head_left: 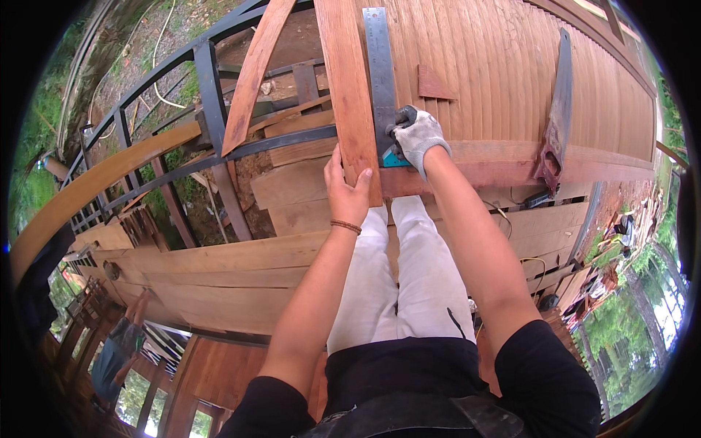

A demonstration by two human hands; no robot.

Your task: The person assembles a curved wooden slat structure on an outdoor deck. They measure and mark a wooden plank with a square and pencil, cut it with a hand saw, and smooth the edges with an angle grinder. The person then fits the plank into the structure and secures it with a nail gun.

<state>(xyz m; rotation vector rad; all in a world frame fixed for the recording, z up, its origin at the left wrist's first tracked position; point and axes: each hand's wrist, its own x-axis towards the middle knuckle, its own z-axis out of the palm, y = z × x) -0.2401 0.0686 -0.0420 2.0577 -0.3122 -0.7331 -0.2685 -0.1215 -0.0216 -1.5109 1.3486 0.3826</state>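
Note:
My bare left hand (346, 191) closes round the near end of a reddish-brown wooden board (346, 95), thumb on top, fingers along its left edge. Along the board's right edge lies a try square (380, 66) with a long metal blade and a teal stock. My right hand (419, 137), in a grey-and-white glove with dark fingertips, is curled over the square near its stock. Those fingertips are partly hidden, so anything small in them does not show. Under both sits a slatted wooden panel (482, 66) with a thick near rail (467, 162).
A handsaw (558, 109) lies on the panel's right side, and a triangular wood offcut (436, 84) lies nearer. A narrow plank (255, 73) leans across a dark metal railing (212, 95) on the left. Another person (117, 354) is at the lower left.

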